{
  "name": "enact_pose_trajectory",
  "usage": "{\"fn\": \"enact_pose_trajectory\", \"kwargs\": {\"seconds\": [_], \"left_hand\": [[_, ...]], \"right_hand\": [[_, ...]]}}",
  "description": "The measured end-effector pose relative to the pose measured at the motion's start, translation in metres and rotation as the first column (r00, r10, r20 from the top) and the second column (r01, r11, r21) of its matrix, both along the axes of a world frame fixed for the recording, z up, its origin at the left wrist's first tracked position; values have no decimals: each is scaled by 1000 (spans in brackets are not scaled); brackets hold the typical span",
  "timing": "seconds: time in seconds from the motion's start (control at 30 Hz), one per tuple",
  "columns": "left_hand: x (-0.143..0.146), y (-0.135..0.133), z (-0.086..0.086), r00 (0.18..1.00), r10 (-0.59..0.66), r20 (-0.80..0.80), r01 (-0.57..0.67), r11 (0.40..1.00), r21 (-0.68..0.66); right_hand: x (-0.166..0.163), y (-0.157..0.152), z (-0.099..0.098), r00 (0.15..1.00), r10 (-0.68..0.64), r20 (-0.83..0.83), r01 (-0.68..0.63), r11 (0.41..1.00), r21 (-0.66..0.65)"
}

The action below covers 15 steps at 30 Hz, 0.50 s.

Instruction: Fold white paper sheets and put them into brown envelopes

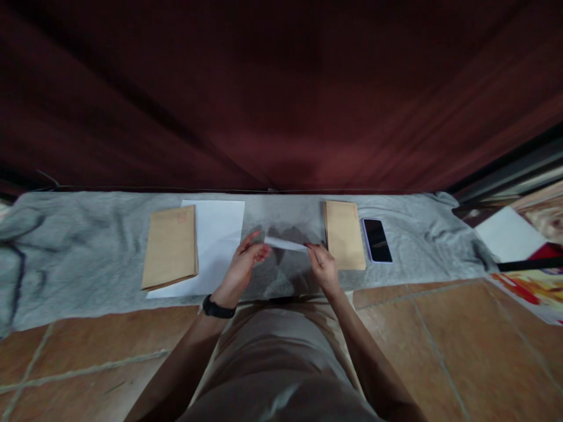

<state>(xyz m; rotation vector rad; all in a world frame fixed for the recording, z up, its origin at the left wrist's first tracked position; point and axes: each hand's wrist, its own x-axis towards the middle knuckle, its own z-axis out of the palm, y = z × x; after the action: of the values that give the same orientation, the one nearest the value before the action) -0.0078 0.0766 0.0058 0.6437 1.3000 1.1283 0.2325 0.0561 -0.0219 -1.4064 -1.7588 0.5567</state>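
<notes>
A narrow folded sheet of white paper (pixel 287 244) is held up above the grey cloth, seen nearly edge-on. Its right end is pinched between the thumb and fingers of my right hand (pixel 323 265). My left hand (pixel 247 258), with a black band on the wrist, is at the paper's left end, its fingers bent and apart; whether they touch the paper I cannot tell. Left of that hand, large white sheets (pixel 220 234) lie flat, partly under a stack of brown envelopes (pixel 170 247). Another brown envelope stack (pixel 345 235) lies just beyond my right hand.
A phone (pixel 377 241) lies face up right of the right-hand envelopes. Grey cloth (pixel 417 234) covers the long, narrow surface, with a dark red curtain-like backdrop (pixel 281 117) behind it. Tiled floor (pixel 440 340) shows in front. White and colourful printed items (pixel 532 287) are at far right.
</notes>
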Motion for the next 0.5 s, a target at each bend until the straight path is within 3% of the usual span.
{"fn": "enact_pose_trajectory", "kwargs": {"seconds": [0.1,0.2,0.37,0.5], "left_hand": [[-2,0,-2,997,-30,-69,30,1000,7],[-3,-3,-11,969,-105,-225,115,993,29],[-6,-5,-31,816,-156,-557,244,966,86],[-10,-3,-41,733,-175,-657,266,963,40]], "right_hand": [[-2,11,11,992,-37,-118,32,999,-42],[-4,18,9,979,-71,-192,48,991,-123],[-5,19,-19,957,-127,-260,67,972,-227],[-3,15,-43,967,-117,-226,53,962,-269]]}}
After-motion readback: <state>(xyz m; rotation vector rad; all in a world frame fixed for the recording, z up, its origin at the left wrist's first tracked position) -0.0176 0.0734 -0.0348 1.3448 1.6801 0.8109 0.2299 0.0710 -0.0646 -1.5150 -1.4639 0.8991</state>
